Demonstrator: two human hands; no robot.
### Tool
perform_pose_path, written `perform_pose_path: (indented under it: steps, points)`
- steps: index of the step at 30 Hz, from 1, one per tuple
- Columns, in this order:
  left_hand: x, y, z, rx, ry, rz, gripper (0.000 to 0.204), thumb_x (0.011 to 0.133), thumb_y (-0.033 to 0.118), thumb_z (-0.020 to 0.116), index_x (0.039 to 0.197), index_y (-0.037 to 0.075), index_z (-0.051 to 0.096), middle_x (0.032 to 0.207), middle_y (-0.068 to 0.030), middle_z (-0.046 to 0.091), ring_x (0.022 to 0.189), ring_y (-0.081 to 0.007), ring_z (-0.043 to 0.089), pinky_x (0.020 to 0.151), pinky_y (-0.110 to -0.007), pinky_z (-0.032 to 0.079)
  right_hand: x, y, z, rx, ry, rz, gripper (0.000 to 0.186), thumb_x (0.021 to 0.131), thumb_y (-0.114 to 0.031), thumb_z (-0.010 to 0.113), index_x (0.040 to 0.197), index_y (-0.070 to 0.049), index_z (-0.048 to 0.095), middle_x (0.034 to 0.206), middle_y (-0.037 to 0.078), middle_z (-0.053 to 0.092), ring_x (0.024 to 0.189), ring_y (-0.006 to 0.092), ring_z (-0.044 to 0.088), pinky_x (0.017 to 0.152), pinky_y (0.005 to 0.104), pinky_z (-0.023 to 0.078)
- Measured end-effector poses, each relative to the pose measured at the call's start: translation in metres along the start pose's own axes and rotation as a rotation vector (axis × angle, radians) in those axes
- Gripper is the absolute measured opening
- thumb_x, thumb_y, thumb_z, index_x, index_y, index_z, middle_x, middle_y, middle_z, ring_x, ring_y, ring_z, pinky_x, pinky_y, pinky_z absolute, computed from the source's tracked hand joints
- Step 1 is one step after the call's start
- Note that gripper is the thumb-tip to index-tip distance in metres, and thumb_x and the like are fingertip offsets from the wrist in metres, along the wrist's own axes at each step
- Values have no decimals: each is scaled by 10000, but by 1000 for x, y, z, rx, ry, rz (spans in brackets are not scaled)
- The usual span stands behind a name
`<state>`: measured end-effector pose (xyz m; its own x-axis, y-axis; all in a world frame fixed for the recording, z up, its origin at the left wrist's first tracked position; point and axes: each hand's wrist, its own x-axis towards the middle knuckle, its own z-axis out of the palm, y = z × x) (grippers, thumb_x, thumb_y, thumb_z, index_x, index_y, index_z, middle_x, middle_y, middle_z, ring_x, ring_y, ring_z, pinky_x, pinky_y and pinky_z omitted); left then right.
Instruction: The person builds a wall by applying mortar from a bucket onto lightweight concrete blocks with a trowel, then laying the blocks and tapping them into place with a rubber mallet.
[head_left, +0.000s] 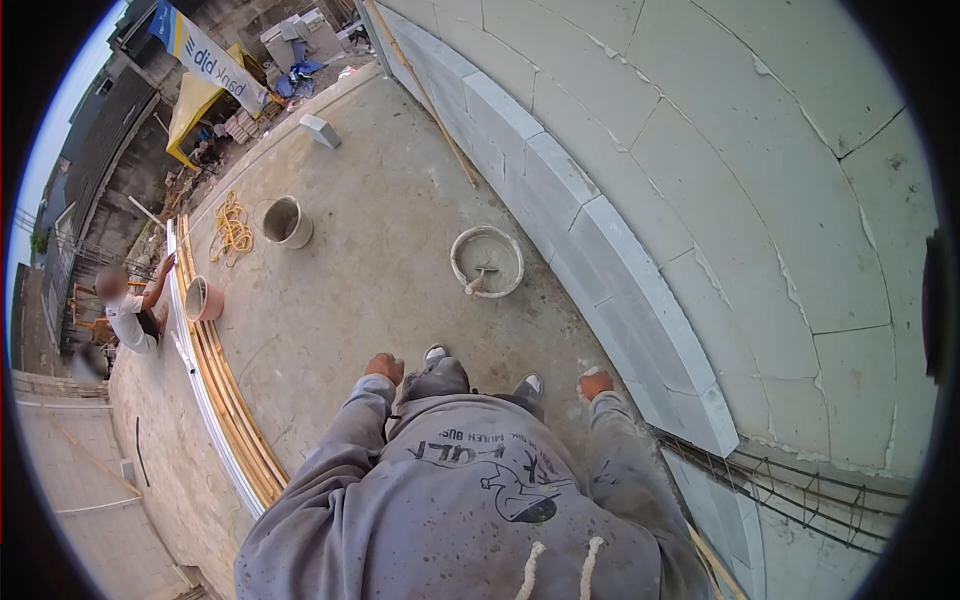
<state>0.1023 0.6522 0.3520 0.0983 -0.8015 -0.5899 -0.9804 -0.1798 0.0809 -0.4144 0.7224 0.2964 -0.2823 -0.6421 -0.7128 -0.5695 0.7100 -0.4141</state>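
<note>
My left hand [385, 367] hangs in front of me beside my left knee, its fingers curled in and nothing showing in them. Out to the right, near the low course of pale blocks [610, 240], my right hand [595, 383] is likewise curled, with no object visible in it. Neither hand touches anything that I can make out. Ahead on the concrete floor stands a round bucket [458, 262] of grey mortar. A trowel [480, 280] lies in it, its handle over the near rim.
A tall block wall [740, 200] rises at right, with a rebar cage [790, 490] low beside it. Left lie long timbers [225, 390], a pinkish bucket [206, 300], a grey bucket [288, 222] and a yellow hose [232, 230]. Another person [135, 310] crouches past the timbers.
</note>
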Motion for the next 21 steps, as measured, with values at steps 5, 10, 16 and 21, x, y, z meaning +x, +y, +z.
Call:
perform_pose_path:
  steps: [5,10,16,21]
  points:
    - [39,76,-101,-416,43,89,441,794,293,591,1139,19,575,1057,-211,622,1016,-318,590,882,-359,457,-17,-2,-15,51,164,206,205,771,-170,567,752,24,628,675,110,652,569,199,636,515,310,508]
    - [105,19,-104,-408,-66,132,463,808,362,588,1142,43,579,1079,-194,620,1023,-317,591,894,-357,448,-60,-92,-10,410,141,409,220,782,-176,579,827,33,628,713,132,656,585,231,643,504,333,521]
    - [139,-103,-49,-512,-201,-101,448,811,328,574,1102,-10,596,1016,-212,639,980,-304,612,863,-351,465,28,-150,95,328,-75,367,282,793,-293,584,838,-19,633,726,141,658,618,250,640,599,355,512]
    - [126,-146,1,-726,-252,-225,364,845,217,541,1083,-55,579,880,-151,667,828,-206,645,759,-288,494,201,-212,196,-98,57,181,446,828,-394,531,1026,-1,599,1096,206,593,1047,360,540,899,406,430]
